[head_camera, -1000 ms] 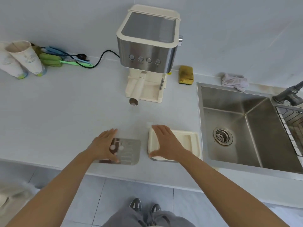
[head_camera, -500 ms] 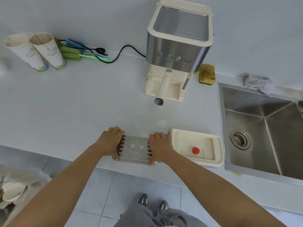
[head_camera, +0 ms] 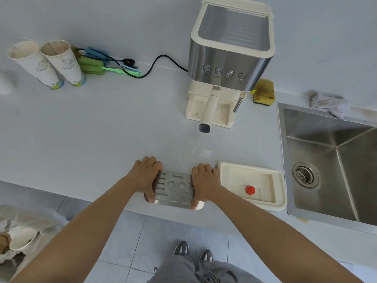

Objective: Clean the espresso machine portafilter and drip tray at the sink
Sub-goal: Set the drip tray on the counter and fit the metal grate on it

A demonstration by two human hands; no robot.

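- The perforated stainless-steel grate plate of the drip tray lies flat on the white tabletop, close to the near edge.
- The left hand grips the plate's left end and the right hand its right end. On each, the fingers curl over the far edge and a thumb presses the near edge, so both are closed on the plate at a narrow span.
- The cream plastic drip tray basin with a red float sits just beside the plate, between it and the stainless-steel sink.
- The cream-handled portafilter is locked in the steel-and-cream espresso machine, untouched.
- Judgement: the step in hand is lifting the grate for the sink. It should be kept level, with even pressure on both ends, and carried over the basin rather than dragged.
- Risk: thin metal edges may slip.
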